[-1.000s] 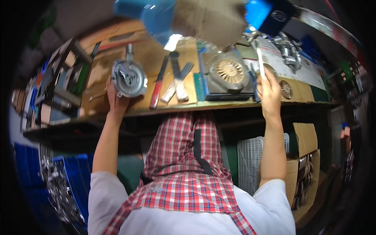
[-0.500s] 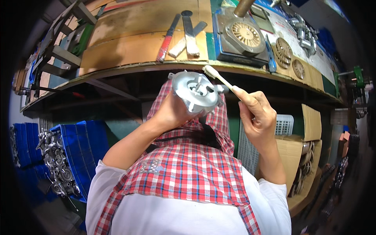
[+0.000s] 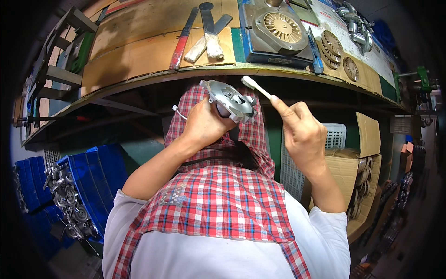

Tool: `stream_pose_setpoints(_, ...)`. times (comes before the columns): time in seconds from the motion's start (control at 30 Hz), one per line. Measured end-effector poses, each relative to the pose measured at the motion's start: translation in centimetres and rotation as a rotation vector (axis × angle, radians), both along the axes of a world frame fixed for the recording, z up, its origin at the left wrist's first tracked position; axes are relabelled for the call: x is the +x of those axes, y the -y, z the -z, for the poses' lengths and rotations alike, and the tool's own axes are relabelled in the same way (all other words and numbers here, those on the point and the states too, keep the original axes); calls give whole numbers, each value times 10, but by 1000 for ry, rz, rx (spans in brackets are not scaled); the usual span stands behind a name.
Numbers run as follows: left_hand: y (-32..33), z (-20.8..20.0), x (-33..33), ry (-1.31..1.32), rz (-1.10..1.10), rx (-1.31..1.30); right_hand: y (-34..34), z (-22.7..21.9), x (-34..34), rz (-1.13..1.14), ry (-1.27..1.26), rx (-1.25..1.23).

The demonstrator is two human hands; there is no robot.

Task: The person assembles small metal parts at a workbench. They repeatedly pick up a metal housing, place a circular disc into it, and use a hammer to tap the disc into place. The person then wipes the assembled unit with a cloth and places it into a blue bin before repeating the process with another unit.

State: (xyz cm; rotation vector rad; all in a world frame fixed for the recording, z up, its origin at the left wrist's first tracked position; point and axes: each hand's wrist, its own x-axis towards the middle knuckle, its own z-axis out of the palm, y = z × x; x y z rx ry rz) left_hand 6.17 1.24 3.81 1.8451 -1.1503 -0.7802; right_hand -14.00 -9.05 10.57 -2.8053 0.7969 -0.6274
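My left hand [image 3: 204, 122] grips a round silver metal casting [image 3: 225, 96] from below and the left, over my lap. The casting is tilted, with tabs along its rim and an opening in its middle. A thin pale piece with a small end [image 3: 178, 111] pokes out left of that hand; what it belongs to is hidden. In my right hand [image 3: 302, 135] is a white toothbrush [image 3: 258, 87], pinched by its handle. Its bristle head points up and left, apart from the casting, close to the bench edge.
Ahead is a workbench [image 3: 153, 79] carrying a red-handled blade [image 3: 182, 46], wrapped blades [image 3: 212, 44], a metal fixture with a finned disc [image 3: 282, 28] and several loose finned discs [image 3: 351, 69]. Blue crates [image 3: 97, 179] of metal parts stand left; a cardboard box [image 3: 341, 179] and a grey plastic basket [image 3: 292, 172] right.
The casting has turned in my left hand, from its broad face showing to a steeper tilt. My right hand still holds the toothbrush, now apart from the casting. The whole view has shifted slightly.
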Motion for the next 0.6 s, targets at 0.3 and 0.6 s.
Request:
stream_pose_setpoints(0.3,10,-3,0,54,42,88,11,5,1,90,180,1246)
stream_pose_setpoints(0.6,18,13,7,-328,133,42,149,-51,23,261,454,432)
